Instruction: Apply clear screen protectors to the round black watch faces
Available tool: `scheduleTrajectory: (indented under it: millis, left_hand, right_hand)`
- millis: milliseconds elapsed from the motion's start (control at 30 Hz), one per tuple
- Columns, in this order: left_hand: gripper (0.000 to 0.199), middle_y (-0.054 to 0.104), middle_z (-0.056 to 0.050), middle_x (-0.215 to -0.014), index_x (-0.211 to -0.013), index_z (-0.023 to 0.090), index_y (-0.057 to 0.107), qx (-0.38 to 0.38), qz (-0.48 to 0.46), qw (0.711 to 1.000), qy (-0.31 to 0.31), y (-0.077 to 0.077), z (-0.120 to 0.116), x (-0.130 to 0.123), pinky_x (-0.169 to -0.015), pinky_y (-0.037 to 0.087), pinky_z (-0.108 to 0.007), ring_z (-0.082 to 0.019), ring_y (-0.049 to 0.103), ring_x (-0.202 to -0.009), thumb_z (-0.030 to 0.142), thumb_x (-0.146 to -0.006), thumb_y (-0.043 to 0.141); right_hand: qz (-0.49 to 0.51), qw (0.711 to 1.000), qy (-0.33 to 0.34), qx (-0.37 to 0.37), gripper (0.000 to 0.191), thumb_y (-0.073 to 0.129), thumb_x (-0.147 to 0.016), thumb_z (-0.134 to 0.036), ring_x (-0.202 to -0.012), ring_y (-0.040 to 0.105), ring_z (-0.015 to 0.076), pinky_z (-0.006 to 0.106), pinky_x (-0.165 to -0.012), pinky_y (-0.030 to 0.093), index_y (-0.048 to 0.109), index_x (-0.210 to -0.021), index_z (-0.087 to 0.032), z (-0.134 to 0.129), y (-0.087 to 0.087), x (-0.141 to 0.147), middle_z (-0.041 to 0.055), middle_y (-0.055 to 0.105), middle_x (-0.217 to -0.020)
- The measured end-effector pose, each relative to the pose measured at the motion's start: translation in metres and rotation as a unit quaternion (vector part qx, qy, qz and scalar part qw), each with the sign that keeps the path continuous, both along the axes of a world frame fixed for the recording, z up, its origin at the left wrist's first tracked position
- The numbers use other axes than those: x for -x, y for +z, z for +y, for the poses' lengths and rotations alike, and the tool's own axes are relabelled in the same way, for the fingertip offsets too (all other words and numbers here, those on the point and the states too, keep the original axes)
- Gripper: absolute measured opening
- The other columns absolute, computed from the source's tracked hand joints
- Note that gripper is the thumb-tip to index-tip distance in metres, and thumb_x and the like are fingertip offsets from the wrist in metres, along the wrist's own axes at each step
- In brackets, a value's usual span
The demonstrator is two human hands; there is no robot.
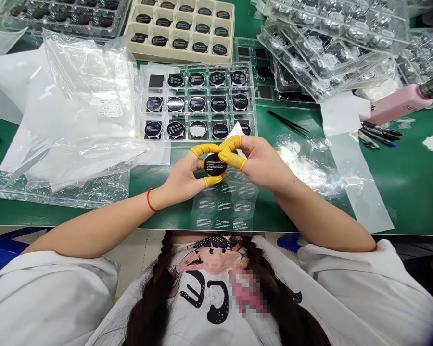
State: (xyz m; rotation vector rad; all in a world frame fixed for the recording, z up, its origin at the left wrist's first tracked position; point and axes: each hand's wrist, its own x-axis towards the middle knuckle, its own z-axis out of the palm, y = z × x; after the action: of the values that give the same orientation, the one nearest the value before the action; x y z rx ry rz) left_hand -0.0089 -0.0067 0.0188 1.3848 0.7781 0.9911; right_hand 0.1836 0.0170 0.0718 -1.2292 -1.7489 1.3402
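My left hand (182, 178), with yellow finger cots on its fingertips, is closed around the rim of a round black watch face (215, 165) with white printed lines. My right hand (258, 161), also in yellow finger cots, pinches at the upper right edge of that watch face. Whether a thin film lies between its fingertips I cannot make out. A white wipe or paper piece (237, 129) sticks up behind the right fingers. Below both hands lies a clear sheet of round printed stickers (223, 204). Just beyond is a clear plastic tray (198, 139) holding several similar watch faces.
A cream tray (180, 55) of black discs stands at the back. Plastic bags (94, 110) cover the left side. Stacked clear trays (321, 53) fill the back right. Tweezers (288, 123), pens (380, 133), a pink bottle (400, 103) and loose clear films (303, 168) lie to the right.
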Motion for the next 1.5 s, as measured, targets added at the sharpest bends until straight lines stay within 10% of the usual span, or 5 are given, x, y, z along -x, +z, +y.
scheduleTrajectory:
  millis: [1500]
  left_hand:
    - [0.051,0.071,-0.003,-0.104,-0.122,0.02,0.049,0.008,0.019,1.0,-0.002,0.001,0.0,-0.002,-0.08,0.061,-0.025,-0.012,0.073,-0.086,0.021,-0.079,0.078]
  right_hand:
    - [0.008,1.0,-0.013,-0.001,0.032,0.078,-0.077,-0.047,-0.086,0.06,0.0175,0.037,-0.089,0.047,0.065,-0.076,-0.018,0.0,-0.002,0.002,0.0034,0.07,-0.088]
